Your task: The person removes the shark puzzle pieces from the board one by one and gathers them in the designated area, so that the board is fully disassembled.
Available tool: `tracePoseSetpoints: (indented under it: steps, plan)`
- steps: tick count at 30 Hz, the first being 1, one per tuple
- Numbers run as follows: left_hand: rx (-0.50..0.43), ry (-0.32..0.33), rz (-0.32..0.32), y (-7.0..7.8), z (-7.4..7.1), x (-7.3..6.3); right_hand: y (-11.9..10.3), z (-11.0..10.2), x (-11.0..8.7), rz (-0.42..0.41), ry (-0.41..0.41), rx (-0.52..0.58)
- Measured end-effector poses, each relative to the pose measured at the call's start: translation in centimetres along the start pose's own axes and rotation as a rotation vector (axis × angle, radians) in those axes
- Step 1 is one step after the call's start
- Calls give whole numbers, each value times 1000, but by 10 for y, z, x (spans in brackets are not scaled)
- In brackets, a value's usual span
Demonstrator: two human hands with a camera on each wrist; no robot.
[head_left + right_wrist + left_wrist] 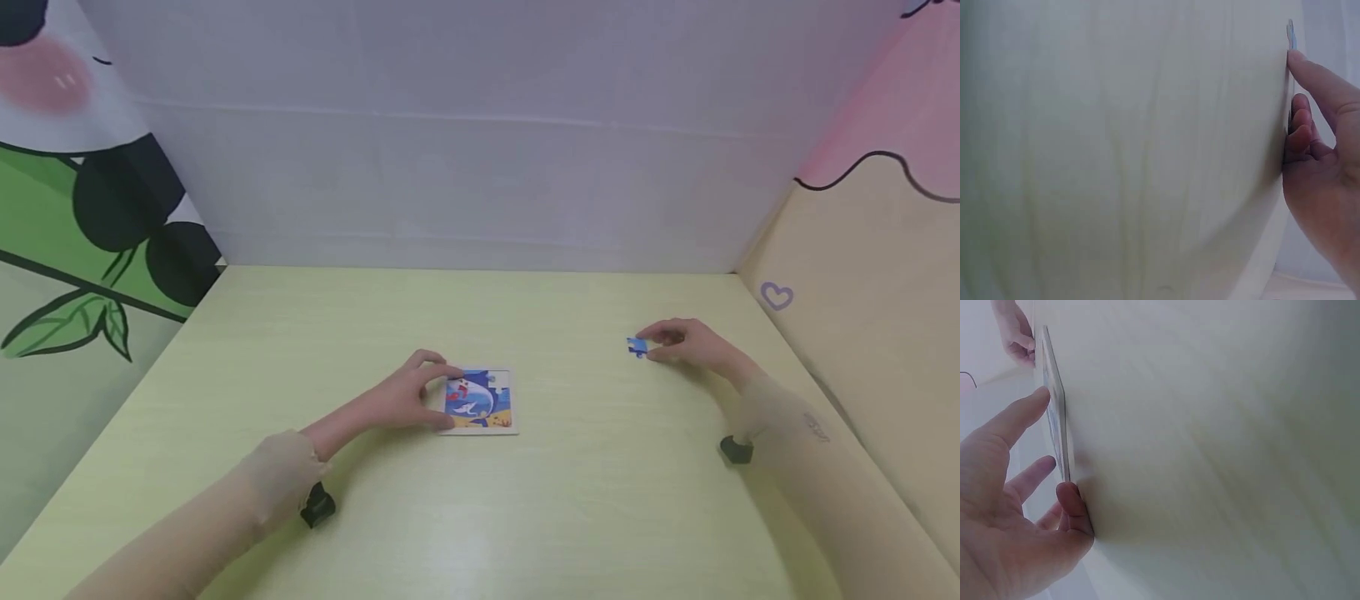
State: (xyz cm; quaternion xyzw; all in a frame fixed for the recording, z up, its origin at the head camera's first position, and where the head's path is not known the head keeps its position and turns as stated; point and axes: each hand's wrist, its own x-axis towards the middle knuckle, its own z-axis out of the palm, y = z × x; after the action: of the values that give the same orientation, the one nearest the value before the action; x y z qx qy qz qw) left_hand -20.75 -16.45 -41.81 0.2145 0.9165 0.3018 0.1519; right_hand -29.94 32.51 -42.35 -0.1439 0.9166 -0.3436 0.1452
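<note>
A small square jigsaw puzzle (480, 402) in a white tray lies on the table near the middle of the head view. Its picture shows a whale in blue water over orange sand, with a white patch at the upper right. My left hand (401, 396) holds its left side, thumb near the lower corner and a finger near the upper one. Off to the right, my right hand (693, 343) pinches a blue puzzle piece (637, 346) between thumb and finger, close over the table. The right wrist view shows this piece (1292, 34) edge-on beyond the thumb tip.
The pale wooden table (570, 500) reaches back to a white wall (487, 183). A panel with painted fruit and leaves (82, 317) stands at the left, a beige and pink one (862, 275) at the right. Dark wrist devices (318, 505) hang below both sleeves.
</note>
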Motion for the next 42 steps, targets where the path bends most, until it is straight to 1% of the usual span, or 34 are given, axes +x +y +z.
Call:
tracePoseSetpoints:
  steps: [5,10,13,20,22,25,29,33,37,42]
  plan:
    - [20,-31,-4,-4,-5,0,2,2,0,15,12,31]
    - [26,-50,19,-8,-9,0,0,2,0,8,12,36]
    - [27,-55,29,-8,-11,0,-2,0,1,15,8,38]
    - [12,-49,16,-6,-13,-2,-5,-4,1,7,10,41]
    - [6,-49,25,-6,-13,-2,-7,-4,1,7,-3,44]
    - [-6,-52,27,-7,-12,-3,-14,-5,3,-11,-35,17]
    - [1,-57,22,-9,-10,-4,-37,-2,16,-59,-56,-35]
    - [2,-54,26,-9,-8,-4,-67,11,34,-122,-25,-58]
    - [-4,-51,26,-8,-8,-5,-98,41,48,-181,28,-67]
    - [2,-52,24,-7,-8,-7,-140,85,52,-195,65,-41]
